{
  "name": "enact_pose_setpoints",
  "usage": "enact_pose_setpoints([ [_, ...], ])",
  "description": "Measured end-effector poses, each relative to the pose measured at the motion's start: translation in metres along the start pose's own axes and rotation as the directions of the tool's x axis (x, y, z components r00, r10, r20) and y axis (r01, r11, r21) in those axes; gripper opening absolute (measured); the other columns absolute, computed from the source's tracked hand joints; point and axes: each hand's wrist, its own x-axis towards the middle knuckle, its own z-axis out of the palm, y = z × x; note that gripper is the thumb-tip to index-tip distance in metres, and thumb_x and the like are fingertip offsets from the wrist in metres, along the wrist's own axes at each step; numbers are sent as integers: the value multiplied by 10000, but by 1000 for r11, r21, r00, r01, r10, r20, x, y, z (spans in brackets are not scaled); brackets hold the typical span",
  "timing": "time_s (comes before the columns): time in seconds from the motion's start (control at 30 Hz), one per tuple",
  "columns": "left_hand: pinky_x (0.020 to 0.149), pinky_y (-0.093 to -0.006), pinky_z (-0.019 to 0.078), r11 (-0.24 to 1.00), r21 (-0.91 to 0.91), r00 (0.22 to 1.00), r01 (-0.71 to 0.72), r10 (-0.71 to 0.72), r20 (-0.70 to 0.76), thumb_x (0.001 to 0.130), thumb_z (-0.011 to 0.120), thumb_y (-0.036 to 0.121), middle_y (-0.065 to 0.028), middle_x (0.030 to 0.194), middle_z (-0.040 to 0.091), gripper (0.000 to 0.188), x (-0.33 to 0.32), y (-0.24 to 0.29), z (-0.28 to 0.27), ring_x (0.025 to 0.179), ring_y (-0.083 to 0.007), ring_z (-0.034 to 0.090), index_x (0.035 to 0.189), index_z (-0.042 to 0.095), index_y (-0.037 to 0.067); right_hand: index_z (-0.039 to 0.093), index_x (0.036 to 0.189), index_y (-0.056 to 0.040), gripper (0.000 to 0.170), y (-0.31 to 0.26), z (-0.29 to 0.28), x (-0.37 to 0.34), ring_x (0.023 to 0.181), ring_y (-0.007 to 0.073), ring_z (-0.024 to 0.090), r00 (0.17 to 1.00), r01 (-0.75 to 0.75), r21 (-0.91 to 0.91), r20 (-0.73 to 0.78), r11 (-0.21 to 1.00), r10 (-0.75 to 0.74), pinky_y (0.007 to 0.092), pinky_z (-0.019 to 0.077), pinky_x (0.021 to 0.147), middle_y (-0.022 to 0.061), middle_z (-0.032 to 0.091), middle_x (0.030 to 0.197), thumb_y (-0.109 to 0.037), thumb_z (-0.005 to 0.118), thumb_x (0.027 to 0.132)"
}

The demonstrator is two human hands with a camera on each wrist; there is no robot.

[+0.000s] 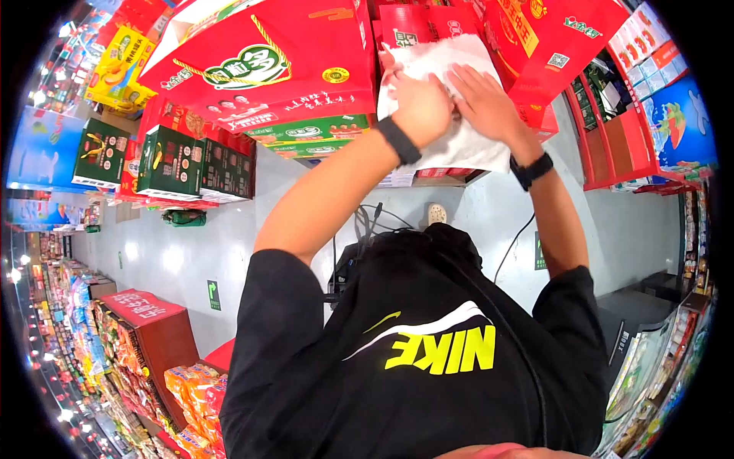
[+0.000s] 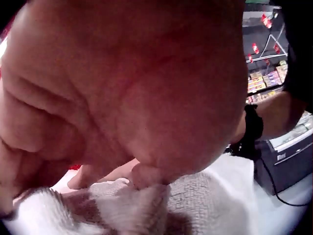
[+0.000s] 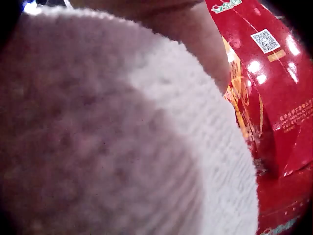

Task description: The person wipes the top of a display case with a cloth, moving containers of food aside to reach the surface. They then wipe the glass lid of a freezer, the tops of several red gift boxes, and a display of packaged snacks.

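Note:
A white textured towel (image 1: 478,134) lies spread over the red gift boxes in front of me in the head view. My left hand (image 1: 422,107) is on its left part, fingers bent down into the cloth. In the left wrist view the palm (image 2: 132,83) fills the upper part, and the fingers and thumb grip a bunched fold of towel (image 2: 146,208). My right hand (image 1: 483,101) rests on the towel beside it, fingers stretched forward over the cloth. Close-up towel (image 3: 215,142) covers much of the right wrist view and hides most of that hand.
A large red gift box (image 1: 306,46) with a yellow cord handle stands at the left, another red box (image 1: 543,46) at the right. Dark green cartons (image 1: 172,164) stand farther left. Black cables (image 1: 375,218) lie on the grey floor by a shoe (image 1: 436,213).

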Motion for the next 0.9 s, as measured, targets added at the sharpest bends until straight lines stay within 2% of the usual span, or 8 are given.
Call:
enact_pose_setpoints([
  [0.07,830,-591,547,998,-10,979,56,-56,-197,924,648,480,-410,1068,641,675,-20,6,18,1087,-577,595,1336,559,-47,483,1510,-99,521,-21,-12,-17,1480,283,386,1000,-6,-6,-30,1000,6,487,305,1206,115,442,1589,-322,490,1039],
  [0.2,799,-564,566,1000,-3,949,-27,25,-315,861,721,389,-427,1032,624,578,-53,1,31,1051,-566,606,1255,588,-13,573,1428,-83,474,-64,-32,-38,1422,289,462,987,-92,36,-132,995,96,478,330,1186,114,528,1516,-306,542,1011],
  [0.33,753,-499,553,939,330,836,94,106,-539,895,625,203,-411,1085,634,427,-63,6,46,1042,-511,630,1291,596,46,599,1391,-78,482,-76,-32,-46,1394,272,497,970,-148,35,-188,988,152,472,355,1163,105,565,1479,-292,610,959],
  [0.4,799,-504,538,930,351,844,107,101,-526,905,580,163,-415,1108,634,414,-60,12,46,1039,-495,635,1301,595,44,618,1368,-77,478,-76,-28,-45,1380,267,513,960,-154,66,-228,986,165,467,361,1158,103,584,1460,-290,632,940],
  [0.47,969,-638,482,954,275,930,120,-12,-367,944,567,272,-464,1295,553,542,-53,17,47,1228,-593,552,1419,550,10,629,1356,-80,476,-73,-31,-38,1372,265,522,957,-171,75,-224,982,184,464,360,1162,96,594,1452,-284,644,926],
  [0.57,1022,-645,439,986,150,934,78,-20,-357,946,578,294,-465,1319,535,563,-37,16,41,1259,-583,527,1422,542,-5,623,1368,-86,484,-60,-29,-28,1389,260,507,964,-173,88,-188,981,187,461,353,1172,92,580,1472,-277,645,923],
  [0.67,959,-583,484,981,175,865,83,16,-501,922,608,259,-437,1258,572,485,-16,10,52,1158,-529,590,1336,582,7,617,1380,-91,483,-41,-23,-15,1407,257,489,974,-143,73,-167,987,153,458,341,1183,89,567,1488,-294,629,942],
  [0.9,1023,-601,450,988,150,869,45,36,-494,928,594,229,-438,1289,555,504,-7,0,52,1227,-543,556,1369,567,-15,616,1379,-83,466,-36,-15,1,1407,262,486,966,-169,52,-190,984,176,465,331,1185,96,562,1490,-326,585,982],
])
